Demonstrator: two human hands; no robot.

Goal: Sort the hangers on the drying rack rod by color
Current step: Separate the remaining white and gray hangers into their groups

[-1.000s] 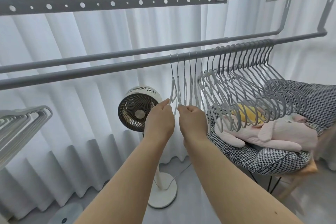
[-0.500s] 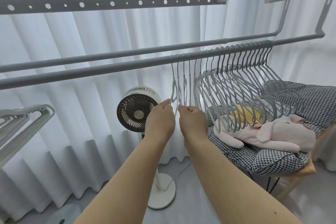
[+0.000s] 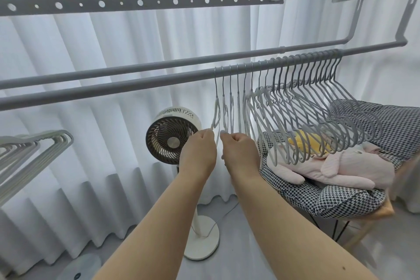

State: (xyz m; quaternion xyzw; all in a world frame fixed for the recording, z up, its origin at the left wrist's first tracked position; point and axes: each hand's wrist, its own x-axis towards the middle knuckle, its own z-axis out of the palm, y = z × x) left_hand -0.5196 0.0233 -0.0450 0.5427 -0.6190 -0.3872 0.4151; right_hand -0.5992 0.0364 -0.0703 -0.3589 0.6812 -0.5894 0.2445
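Hanging from the nearer drying rack rod (image 3: 136, 85), the hangers fall into two lots in the head view: a few pale hangers (image 3: 230, 109) at the left end of the row, seen nearly edge-on, and a long run of grey hangers (image 3: 318, 107) crowded to their right, their hooks packed close up to the rod's far end. Both arms reach up from the bottom of the frame. The left hand (image 3: 198, 151) is clenched with its fingertips pinching the lower edge of the leftmost pale hanger. The right hand (image 3: 241, 153) sits just beside it, also curled closed, thumb and fingers gripping the bottom of the next pale hangers; exactly how many it holds cannot be told. The two hands are near each other but apart, both below the rod and left of the grey run.

A second rod (image 3: 159, 67) runs behind and above, bare. Another bunch of whitish hangers (image 3: 34, 150) shows at the left edge. A standing fan (image 3: 170, 136) is behind the left hand, before white curtains (image 3: 91, 52). At right, a pink plush toy (image 3: 336, 166) lies on a houndstooth cushion (image 3: 341, 198).

No writing or brand can be read.
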